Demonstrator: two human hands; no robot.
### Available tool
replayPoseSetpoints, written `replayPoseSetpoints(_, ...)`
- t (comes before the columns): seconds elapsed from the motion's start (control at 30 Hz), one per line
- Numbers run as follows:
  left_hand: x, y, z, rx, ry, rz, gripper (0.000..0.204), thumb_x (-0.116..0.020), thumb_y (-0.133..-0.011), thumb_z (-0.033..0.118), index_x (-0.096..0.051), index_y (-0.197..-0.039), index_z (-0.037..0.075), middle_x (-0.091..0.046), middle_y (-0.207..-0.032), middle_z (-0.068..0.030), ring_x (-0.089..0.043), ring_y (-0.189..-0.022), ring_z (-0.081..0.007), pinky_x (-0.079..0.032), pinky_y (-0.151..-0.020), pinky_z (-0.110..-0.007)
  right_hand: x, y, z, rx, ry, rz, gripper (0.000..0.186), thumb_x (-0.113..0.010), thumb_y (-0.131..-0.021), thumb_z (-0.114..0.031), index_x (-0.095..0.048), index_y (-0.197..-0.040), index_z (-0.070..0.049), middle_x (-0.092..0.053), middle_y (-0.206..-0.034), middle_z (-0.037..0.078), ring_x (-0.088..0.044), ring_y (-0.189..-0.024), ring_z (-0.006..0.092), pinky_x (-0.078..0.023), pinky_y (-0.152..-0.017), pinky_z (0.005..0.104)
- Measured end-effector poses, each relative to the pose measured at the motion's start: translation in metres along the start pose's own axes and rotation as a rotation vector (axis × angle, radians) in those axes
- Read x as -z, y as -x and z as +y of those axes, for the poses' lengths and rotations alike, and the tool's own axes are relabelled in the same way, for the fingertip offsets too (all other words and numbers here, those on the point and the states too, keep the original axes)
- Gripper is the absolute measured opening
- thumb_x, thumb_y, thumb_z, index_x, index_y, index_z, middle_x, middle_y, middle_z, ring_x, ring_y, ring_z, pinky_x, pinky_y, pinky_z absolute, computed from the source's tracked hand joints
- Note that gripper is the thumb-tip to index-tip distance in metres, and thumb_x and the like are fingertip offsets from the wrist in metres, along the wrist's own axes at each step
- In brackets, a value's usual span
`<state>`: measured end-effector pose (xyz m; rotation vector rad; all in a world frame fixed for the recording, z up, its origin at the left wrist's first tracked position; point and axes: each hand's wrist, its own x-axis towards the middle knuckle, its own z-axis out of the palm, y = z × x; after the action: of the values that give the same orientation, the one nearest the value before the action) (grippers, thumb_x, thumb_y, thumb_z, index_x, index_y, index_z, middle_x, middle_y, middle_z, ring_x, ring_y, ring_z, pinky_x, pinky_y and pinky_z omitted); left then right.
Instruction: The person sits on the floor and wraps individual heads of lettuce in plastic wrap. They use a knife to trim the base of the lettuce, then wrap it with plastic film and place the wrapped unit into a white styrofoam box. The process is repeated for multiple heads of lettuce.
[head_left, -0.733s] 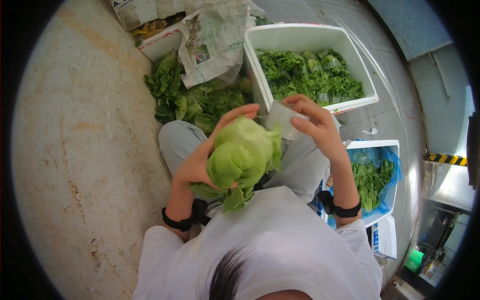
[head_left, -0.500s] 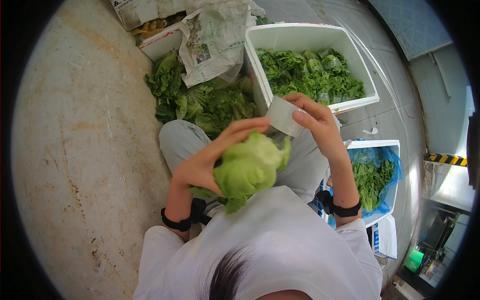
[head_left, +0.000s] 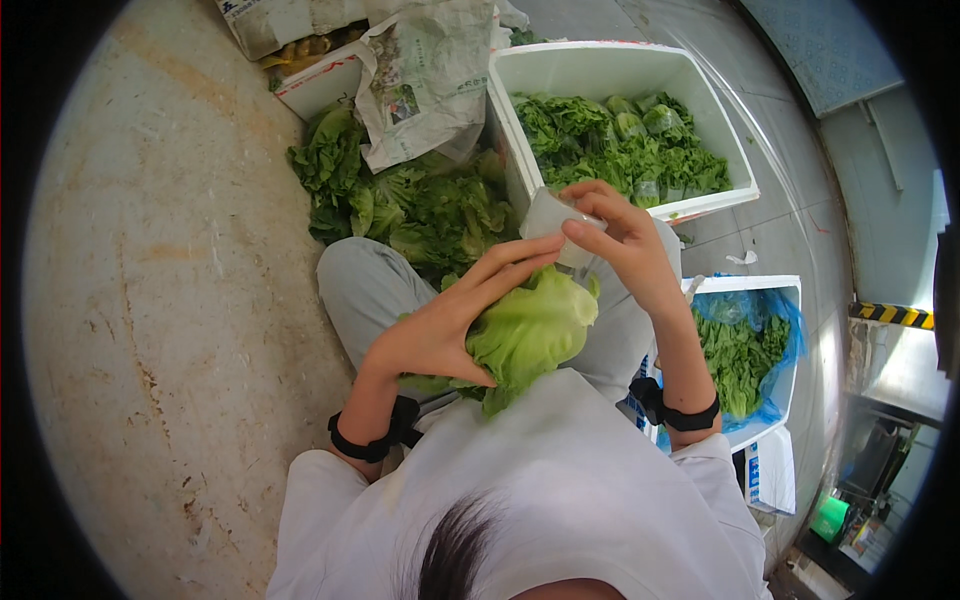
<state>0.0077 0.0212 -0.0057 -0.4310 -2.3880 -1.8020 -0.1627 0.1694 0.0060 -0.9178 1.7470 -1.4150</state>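
Note:
A pale green head of lettuce (head_left: 535,330) sits in my left hand (head_left: 430,340), whose thumb and fingers curve around its left side in front of my chest. My right hand (head_left: 632,248) grips a wide roll of clear tape (head_left: 548,218) just above the lettuce. The fingertips of both hands come close together at the lower rim of the roll. Whether a strip of tape runs from the roll to the lettuce, I cannot tell.
Beyond my knees lies a heap of loose lettuce (head_left: 430,215), partly under a printed paper sack (head_left: 425,85). A white foam box (head_left: 620,58) of greens stands at the far right. Nearer on the right is another foam box (head_left: 790,390) with blue lining and greens.
The lettuce has shifted right with my left hand and turned a little. The tape roll has tilted and moved slightly left, and both hands' fingertips are now nearer each other.

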Motion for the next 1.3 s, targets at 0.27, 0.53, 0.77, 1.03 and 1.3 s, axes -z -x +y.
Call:
replayPoseSetpoints(0.27, 0.004, 0.004, -0.013, -0.061, -0.007, 0.139, 0.105, -0.077, -0.054, 0.044, -0.029, -0.140, 0.006, -0.024, -0.143, -0.0107, -0.024, -0.131, -0.0290, -0.023, -0.106, -0.042, 0.000, 0.002, -0.001, -0.032, -0.040, 0.027, 0.022, -0.063, -0.081, -0.018, -0.057, -0.086, 0.002, -0.052, -0.105, 0.006, -0.048, -0.094, 0.0120, -0.036, -0.081, 0.0233)
replayPoseSetpoints(0.53, 0.013, 0.014, -0.014, -0.057, 0.113, 0.216, 0.100, -0.080, -0.057, 0.039, -0.031, -0.139, 0.006, -0.022, -0.144, -0.0126, -0.021, -0.133, -0.0287, -0.021, -0.107, -0.040, 0.003, 0.002, 0.000, -0.009, -0.117, 0.015, 0.033, -0.057, -0.082, -0.028, -0.058, -0.090, 0.004, -0.055, -0.105, 0.007, -0.050, -0.092, 0.0127, -0.037, -0.083, 0.0236)
replayPoseSetpoints(0.77, 0.007, 0.020, -0.010, 0.036, 0.593, 0.410, 0.102, -0.080, -0.059, 0.037, -0.027, -0.138, 0.000, -0.023, -0.144, -0.0121, -0.023, -0.133, -0.0246, -0.022, -0.106, -0.038, 0.010, 0.002, 0.015, -0.071, -0.295, -0.059, 0.044, -0.051, -0.083, -0.034, -0.058, -0.106, 0.004, -0.061, -0.101, 0.011, -0.058, -0.089, 0.0175, -0.045, -0.080, 0.0287)
replayPoseSetpoints(1.03, 0.008, 0.020, -0.039, 0.562, 0.776, 0.494, 0.057, -0.068, -0.076, 0.013, -0.043, -0.126, 0.001, -0.058, -0.110, -0.0077, -0.057, -0.097, -0.0159, -0.046, -0.083, -0.029, 0.018, 0.005, 0.006, -0.190, -0.187, 0.173, 0.035, -0.043, -0.087, -0.025, -0.060, -0.099, 0.003, -0.063, -0.092, 0.012, -0.061, -0.082, 0.0174, -0.048, -0.076, 0.0276)
replayPoseSetpoints(1.3, -0.026, 0.008, -0.069, 0.687, 1.033, 0.457, 0.033, -0.065, -0.081, 0.020, -0.056, -0.108, 0.003, -0.062, -0.092, -0.0039, -0.061, -0.079, -0.0113, -0.049, -0.067, -0.024, -0.015, -0.001, -0.012, -0.151, 0.050, -0.126, 0.029, -0.051, -0.087, -0.025, -0.062, -0.089, 0.002, -0.059, -0.082, 0.004, -0.052, -0.070, 0.0103, -0.040, -0.065, 0.0224)
